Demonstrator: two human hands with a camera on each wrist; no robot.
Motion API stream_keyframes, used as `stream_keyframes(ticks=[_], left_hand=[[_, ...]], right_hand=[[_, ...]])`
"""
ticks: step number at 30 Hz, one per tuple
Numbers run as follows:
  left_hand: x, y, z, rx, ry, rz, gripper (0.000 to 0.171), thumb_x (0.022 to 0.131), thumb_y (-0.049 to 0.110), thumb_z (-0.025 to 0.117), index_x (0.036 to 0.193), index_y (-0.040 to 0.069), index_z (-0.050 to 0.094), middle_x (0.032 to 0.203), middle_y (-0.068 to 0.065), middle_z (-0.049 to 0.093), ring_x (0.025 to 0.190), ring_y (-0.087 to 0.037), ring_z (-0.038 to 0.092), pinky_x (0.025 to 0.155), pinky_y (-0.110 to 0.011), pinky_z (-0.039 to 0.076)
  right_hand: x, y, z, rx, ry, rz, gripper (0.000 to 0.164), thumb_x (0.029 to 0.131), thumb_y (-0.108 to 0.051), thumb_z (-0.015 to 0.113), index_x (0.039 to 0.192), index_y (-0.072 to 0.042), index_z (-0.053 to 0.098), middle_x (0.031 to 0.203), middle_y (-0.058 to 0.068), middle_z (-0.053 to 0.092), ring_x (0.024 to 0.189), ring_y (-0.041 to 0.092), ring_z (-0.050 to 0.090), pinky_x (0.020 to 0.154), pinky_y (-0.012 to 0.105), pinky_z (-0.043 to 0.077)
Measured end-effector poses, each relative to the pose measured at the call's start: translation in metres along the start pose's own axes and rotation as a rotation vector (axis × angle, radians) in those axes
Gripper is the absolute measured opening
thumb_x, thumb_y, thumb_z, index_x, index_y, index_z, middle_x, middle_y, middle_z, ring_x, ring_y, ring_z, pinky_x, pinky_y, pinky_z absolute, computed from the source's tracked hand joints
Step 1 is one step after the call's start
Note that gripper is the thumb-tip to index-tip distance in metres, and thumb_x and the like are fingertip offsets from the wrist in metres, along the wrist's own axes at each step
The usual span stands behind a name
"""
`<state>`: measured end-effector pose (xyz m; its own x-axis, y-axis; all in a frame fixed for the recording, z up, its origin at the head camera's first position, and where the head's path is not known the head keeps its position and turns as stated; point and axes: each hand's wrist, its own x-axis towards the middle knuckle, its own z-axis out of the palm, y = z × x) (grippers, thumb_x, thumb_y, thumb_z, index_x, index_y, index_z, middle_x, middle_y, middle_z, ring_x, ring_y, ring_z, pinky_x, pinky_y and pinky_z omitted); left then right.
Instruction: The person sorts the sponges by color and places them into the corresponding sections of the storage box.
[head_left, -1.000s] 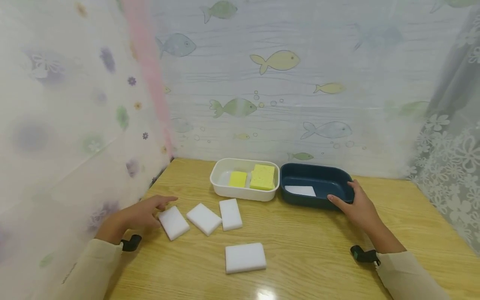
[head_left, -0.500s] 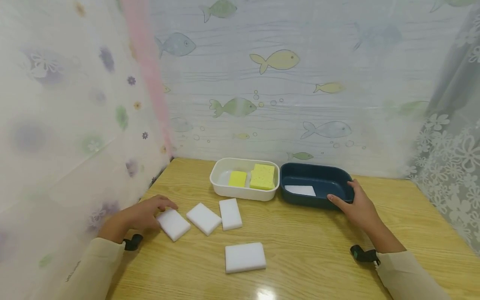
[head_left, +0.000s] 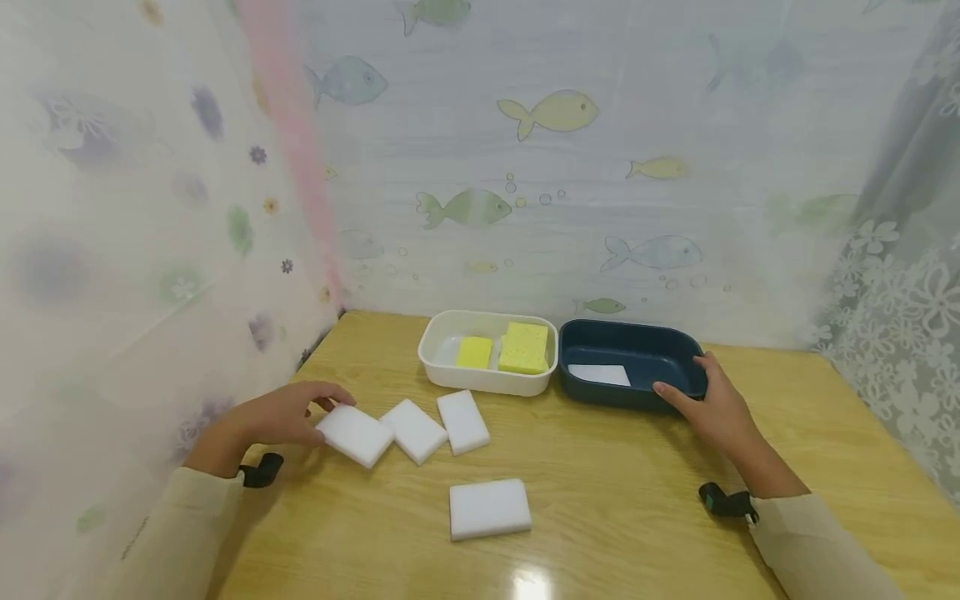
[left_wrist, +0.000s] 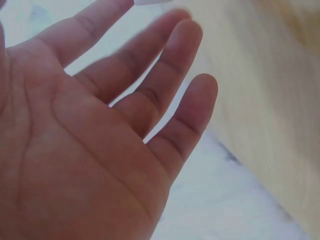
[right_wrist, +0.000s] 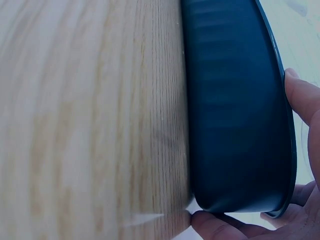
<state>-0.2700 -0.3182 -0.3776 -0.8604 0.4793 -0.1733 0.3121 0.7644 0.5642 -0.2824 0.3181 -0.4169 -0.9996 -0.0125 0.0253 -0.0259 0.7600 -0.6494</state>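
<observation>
My left hand point(head_left: 277, 414) pinches a white sponge point(head_left: 356, 435) by its left end, between thumb and index finger, and the sponge is tilted. In the left wrist view only a pale corner of the sponge point(left_wrist: 150, 1) shows at the top; the other fingers are spread apart from it. My right hand point(head_left: 718, 417) grips the right end of a dark blue tray point(head_left: 607, 394), thumb at the near rim. In the right wrist view some fingers lie at the tray's lower edge. Another white sponge point(head_left: 600, 375) lies inside this tray.
Beside the blue tray stands a white tray point(head_left: 480, 382) with yellow sponges point(head_left: 525, 347) in it. Two white sponges point(head_left: 415, 431) point(head_left: 463, 422) lie right of the held one, and another sponge point(head_left: 490, 508) lies nearer. Patterned curtains point(head_left: 540, 167) hang behind and beside the wooden table point(head_left: 600, 500).
The left fingers have closed on the leftmost white sponge, which has lifted, turned and shifted right. The sponge beside it has turned slightly. My right hand has stayed on the blue tray.
</observation>
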Motion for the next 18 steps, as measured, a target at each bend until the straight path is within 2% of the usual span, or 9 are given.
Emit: stream_keyframes(ticks=[3,5,9,12,16,18], left_hand=[[0.003,0.011,-0.005,0.028,-0.007,0.052,0.053,0.074,0.012,0.074,0.124,0.021,0.058,0.122,0.000,0.058,0.111,-0.024,0.055,0.090,-0.057,0.042],[0.006,0.018,-0.007,0.042,-0.013,0.070,0.051,0.076,0.013,0.074,0.123,0.024,0.058,0.118,0.003,0.059,0.110,-0.022,0.056,0.091,-0.056,0.042],[0.010,0.031,-0.011,0.068,-0.022,0.098,0.050,0.077,0.018,0.075,0.123,0.027,0.058,0.114,0.007,0.061,0.108,-0.019,0.056,0.088,-0.051,0.044],[0.012,0.040,-0.012,0.082,-0.026,0.130,0.049,0.076,0.019,0.076,0.122,0.027,0.059,0.112,0.009,0.062,0.107,-0.017,0.057,0.084,-0.042,0.046],[0.015,0.052,-0.012,0.064,-0.043,0.159,0.048,0.076,0.020,0.076,0.121,0.026,0.059,0.111,0.008,0.063,0.106,-0.017,0.057,0.077,-0.031,0.047],[0.018,0.058,-0.012,0.046,-0.057,0.158,0.048,0.077,0.022,0.076,0.122,0.026,0.058,0.112,0.007,0.063,0.106,-0.017,0.057,0.079,-0.031,0.047]], right_hand=[[0.001,-0.001,-0.002,0.004,0.006,0.001,0.107,0.084,-0.069,0.051,0.154,-0.012,-0.007,0.157,0.022,-0.007,0.133,0.056,0.019,0.092,0.072,0.028],[0.001,-0.001,-0.002,0.004,0.008,0.005,0.108,0.084,-0.070,0.051,0.154,-0.012,-0.007,0.157,0.022,-0.006,0.133,0.056,0.019,0.092,0.072,0.028],[0.001,-0.001,-0.003,-0.001,0.014,0.009,0.108,0.084,-0.070,0.051,0.154,-0.011,-0.006,0.157,0.023,-0.006,0.133,0.056,0.019,0.093,0.072,0.028],[0.001,-0.002,-0.003,0.005,0.013,0.007,0.107,0.084,-0.069,0.052,0.154,-0.010,-0.006,0.157,0.023,-0.006,0.134,0.056,0.019,0.093,0.072,0.028],[0.000,-0.003,-0.002,0.010,0.008,0.001,0.107,0.085,-0.067,0.052,0.153,-0.009,-0.005,0.157,0.023,-0.006,0.134,0.056,0.018,0.094,0.071,0.027],[0.000,-0.003,-0.002,0.005,0.009,-0.001,0.106,0.085,-0.067,0.052,0.154,-0.008,-0.004,0.158,0.022,-0.007,0.135,0.055,0.017,0.095,0.071,0.026]])
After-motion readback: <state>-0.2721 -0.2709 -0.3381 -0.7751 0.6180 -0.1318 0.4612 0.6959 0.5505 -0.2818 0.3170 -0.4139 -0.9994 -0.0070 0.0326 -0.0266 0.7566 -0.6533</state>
